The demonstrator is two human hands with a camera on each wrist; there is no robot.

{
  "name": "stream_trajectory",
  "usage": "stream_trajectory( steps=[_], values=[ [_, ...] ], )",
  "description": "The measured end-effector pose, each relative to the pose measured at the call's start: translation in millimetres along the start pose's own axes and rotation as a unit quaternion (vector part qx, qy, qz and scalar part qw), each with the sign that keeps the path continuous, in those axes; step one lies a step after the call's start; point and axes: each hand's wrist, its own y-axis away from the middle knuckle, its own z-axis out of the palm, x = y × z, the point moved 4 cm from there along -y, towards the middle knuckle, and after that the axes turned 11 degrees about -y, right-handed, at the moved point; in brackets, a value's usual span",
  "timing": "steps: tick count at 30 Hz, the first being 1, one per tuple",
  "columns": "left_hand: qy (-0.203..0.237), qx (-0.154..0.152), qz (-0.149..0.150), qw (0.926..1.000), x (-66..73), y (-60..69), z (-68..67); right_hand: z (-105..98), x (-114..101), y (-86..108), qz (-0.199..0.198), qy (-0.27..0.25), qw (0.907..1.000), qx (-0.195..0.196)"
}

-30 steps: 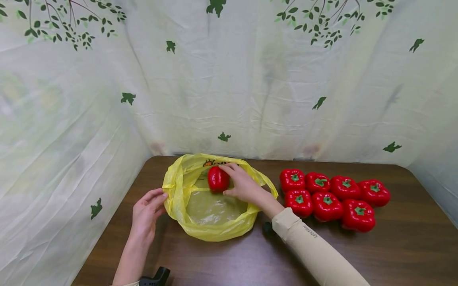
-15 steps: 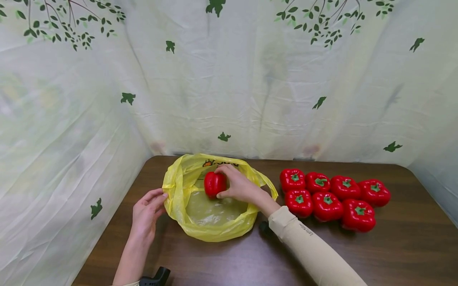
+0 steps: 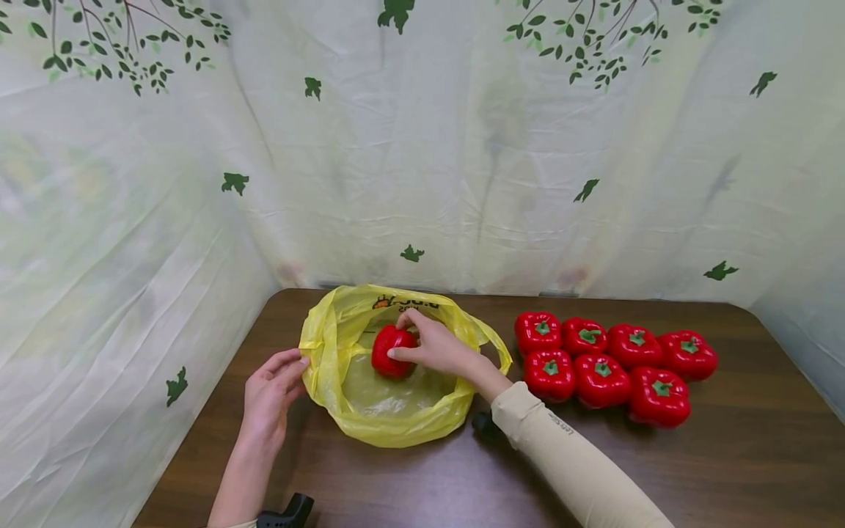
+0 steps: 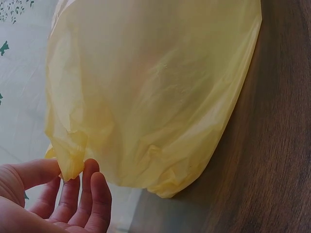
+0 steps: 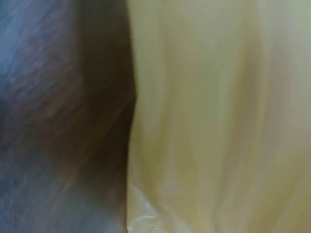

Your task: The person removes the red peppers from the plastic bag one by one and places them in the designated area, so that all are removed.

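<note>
A yellow plastic bag [image 3: 403, 434] stands on the table with its mouth spread wide. My left hand [image 3: 269, 392] pinches the bag's left rim; in the left wrist view, the thumb and fingers of that hand [image 4: 73, 196] grip a gathered bit of the yellow film. Inside the bag's mouth, my right hand [image 3: 439, 345] holds a red bell pepper [image 3: 389, 353] between thumb and fingers. The bag's side fills much of the right wrist view, where the right hand and pepper are hidden.
Several red bell peppers [image 3: 602, 380] with green stems sit in two rows on the brown wooden table [image 3: 746, 440], right of the bag. A pale leaf-patterned cloth [image 3: 449, 147] hangs behind the table and along its left side.
My right hand has brought the pepper lower and slightly left inside the bag, and the pepper has tilted. My left hand keeps its place on the rim.
</note>
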Motion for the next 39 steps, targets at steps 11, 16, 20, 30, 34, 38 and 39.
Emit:
stream_trajectory(
  steps=[11,16,20,30,34,38,39],
  values=[
    [-0.001,-0.003,0.004,1.0,0.8,1.3,-0.2,10,12,-3.9,0.03,0.036,0.9975,-0.052],
    [-0.004,-0.004,0.004,1.0,1.9,1.5,-0.1,13,11,-2.2,0.033,0.023,0.9979,-0.051],
    [-0.005,-0.005,0.003,1.0,3.4,1.5,0.1,13,8,-0.7,0.029,0.04,0.9979,-0.043],
    [-0.001,-0.001,0.003,1.0,5.1,1.2,-0.9,11,-2,11.7,-0.015,0.08,0.9964,-0.021],
    [0.001,0.001,0.004,1.0,4.9,1.1,-1.6,8,-8,21.2,-0.022,0.06,0.9979,-0.012],
    [0.003,0.001,0.003,1.0,4.2,1.0,-2.4,4,-15,30.4,-0.035,0.042,0.9985,0.005],
    [0.004,0.001,0.003,1.0,3.9,1.1,-2.6,3,-17,32.5,-0.04,0.04,0.9984,0.01]
  ],
)
